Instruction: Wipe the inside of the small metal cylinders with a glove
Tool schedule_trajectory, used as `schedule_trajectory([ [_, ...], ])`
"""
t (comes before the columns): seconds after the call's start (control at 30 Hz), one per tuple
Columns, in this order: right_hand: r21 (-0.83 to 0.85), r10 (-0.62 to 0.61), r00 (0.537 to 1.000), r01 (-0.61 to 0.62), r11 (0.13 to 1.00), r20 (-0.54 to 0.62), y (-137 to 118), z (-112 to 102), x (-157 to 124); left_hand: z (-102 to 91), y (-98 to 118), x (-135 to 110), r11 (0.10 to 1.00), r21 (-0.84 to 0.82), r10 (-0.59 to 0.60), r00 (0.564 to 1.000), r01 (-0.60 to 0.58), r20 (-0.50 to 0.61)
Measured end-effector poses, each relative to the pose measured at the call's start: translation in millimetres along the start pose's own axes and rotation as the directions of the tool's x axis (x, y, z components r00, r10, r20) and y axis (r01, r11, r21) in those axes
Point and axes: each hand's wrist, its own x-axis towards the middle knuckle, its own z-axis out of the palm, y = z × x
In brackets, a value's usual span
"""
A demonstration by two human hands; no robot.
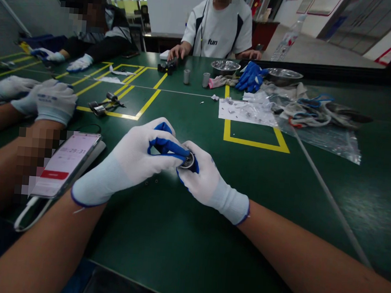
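Observation:
Both of my hands wear white gloves with blue palms and meet above the green table. My right hand (205,176) is closed around a small metal cylinder (189,161), its round open end turned toward me. Some small detail shows inside the rim, too fine to make out. With thumb and fingers brought together, my left hand (151,150) pinches at that opening; whatever is between its fingertips is hidden. Two tiny rings (151,182) lie on the table just below my hands.
A phone (67,165) with a white cable lies left, beside a neighbour's gloved hands (50,101). Farther off are metal parts (100,107), two metal cylinders (186,76), a steel bowl (225,66), blue gloves (251,77), white paper (243,113) and plastic bags (331,137). Two people sit across.

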Motion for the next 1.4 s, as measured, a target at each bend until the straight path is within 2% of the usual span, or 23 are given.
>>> schedule_trajectory([
  [0.1, -0.014, 0.004, 1.0, -0.004, 1.0, 0.017, -0.7, -0.3, -0.5, 0.4, -1.0, 0.2, 0.999, 0.004, 0.032, 0.998, -0.032, 0.045],
  [0.33, -0.039, -0.038, 0.998, 0.04, 0.998, 0.044, 0.6, 1.2, -1.3, 1.7, -2.5, 1.0, 0.999, 0.038, 0.025, 0.994, -0.029, 0.106],
  [0.63, -0.068, -0.014, 0.998, 0.018, 0.997, 0.057, 2.9, 1.7, -2.2, 4.1, -1.2, -1.2, 0.976, 0.116, 0.17, 0.978, -0.184, 0.119],
  [0.8, -0.043, -0.017, 0.996, 0.021, 0.999, 0.09, 3.2, 1.3, -2.3, 5.6, -0.3, -2.0, 0.986, 0.079, 0.134, 0.977, -0.149, 0.164],
  [1.0, -0.082, 0.014, 0.997, -0.009, 0.997, 0.071, 3.6, 1.1, -1.6, 10.1, 1.7, -3.4, 0.974, 0.208, 0.069, 0.991, -0.092, 0.111],
  [1.2, -0.125, -0.003, 0.999, 0.008, 0.992, 0.037, 8.4, 1.9, -1.2, 14.4, 1.9, -1.8, 0.968, 0.243, 0.048, 0.994, -0.07, 0.094],
  [1.3, -0.115, -0.039, 0.999, 0.043, 0.992, 0.035, 10.0, 2.2, -1.0, 15.6, 0.7, -0.6, 0.975, 0.221, 0.008, 0.999, -0.016, 0.035],
  [1.4, -0.11, -0.083, 0.996, 0.087, 0.99, 0.041, 9.6, 2.4, -0.4, 15.8, -2.3, 0.3, 0.99, 0.118, -0.075, 0.997, 0.074, 0.004],
])
